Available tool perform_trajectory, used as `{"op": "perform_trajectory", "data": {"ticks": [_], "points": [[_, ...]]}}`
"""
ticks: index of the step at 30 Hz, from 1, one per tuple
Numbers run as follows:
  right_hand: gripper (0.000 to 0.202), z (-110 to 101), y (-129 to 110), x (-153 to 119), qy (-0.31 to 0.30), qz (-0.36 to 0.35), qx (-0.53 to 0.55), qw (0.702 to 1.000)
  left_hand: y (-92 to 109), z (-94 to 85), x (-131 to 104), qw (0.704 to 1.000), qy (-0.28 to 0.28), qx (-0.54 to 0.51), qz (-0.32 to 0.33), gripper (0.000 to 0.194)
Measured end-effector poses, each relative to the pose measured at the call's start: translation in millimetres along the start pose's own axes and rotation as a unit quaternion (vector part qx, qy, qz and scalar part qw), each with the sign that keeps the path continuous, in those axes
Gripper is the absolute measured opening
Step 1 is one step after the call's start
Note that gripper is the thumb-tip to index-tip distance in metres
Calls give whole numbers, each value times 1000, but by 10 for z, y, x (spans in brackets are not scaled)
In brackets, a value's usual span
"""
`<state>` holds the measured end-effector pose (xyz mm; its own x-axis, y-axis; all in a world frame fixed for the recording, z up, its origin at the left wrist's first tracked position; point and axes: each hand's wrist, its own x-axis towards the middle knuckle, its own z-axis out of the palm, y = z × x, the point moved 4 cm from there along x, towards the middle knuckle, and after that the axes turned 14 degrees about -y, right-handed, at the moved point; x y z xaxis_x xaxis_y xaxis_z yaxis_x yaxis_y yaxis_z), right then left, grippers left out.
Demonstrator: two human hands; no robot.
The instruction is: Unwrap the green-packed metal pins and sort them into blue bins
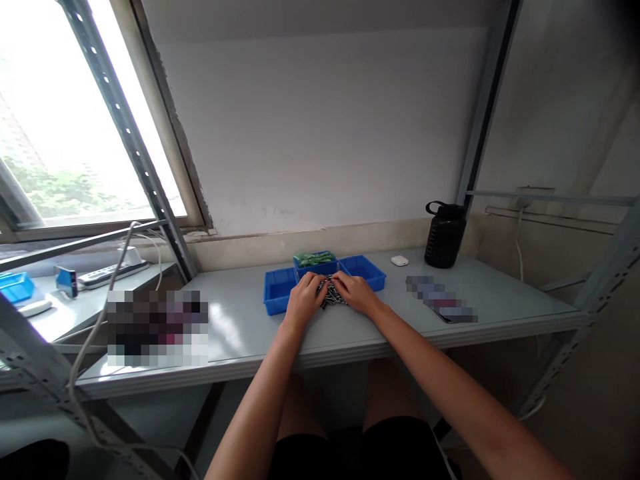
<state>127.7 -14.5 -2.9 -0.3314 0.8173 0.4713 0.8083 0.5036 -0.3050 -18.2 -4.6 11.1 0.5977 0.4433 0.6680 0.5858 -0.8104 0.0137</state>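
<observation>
A small heap of dark and silver screws (pixel 334 297) lies on the table between my hands. My left hand (pixel 305 297) curls its fingers round the heap's left side, with the fingertips at the screws. From the right, my right hand (pixel 356 292) bends its closed fingers into the top of the heap. The fingertips of both hands come near each other there, and which single screws they grip is too small to tell. Just behind the hands stand a left blue bin (pixel 277 308), a right blue bin (pixel 376 280) and a middle blue bin (pixel 320 268) with green packets (pixel 315 259).
At the back right stand a black bottle (pixel 444 237) and a small white case (pixel 399 261). A blurred flat item (pixel 443 300) lies right of my hands, another blurred item (pixel 157 327) at the left. The table's front edge (pixel 240 370) runs beneath my forearms.
</observation>
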Motion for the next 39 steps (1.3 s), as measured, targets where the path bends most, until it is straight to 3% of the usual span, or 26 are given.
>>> {"op": "perform_trajectory", "data": {"ticks": [6,13,19,39], "points": [[19,44,-57,0,-54,-17,-50,997,-4,-1,-2,1000,-2,-12,-9,16],[21,-5,-32,-4,-7,-11,-4,1000,-58,18,-5,998,-10,-17,-52,13],[26,-53,-18,-19,28,-8,25,999,-74,55,5,999,-27,1,-47,15],[23,-16,-7,-4,6,-10,6,1000,-71,67,8,998,-45,3,-37,17]]}}
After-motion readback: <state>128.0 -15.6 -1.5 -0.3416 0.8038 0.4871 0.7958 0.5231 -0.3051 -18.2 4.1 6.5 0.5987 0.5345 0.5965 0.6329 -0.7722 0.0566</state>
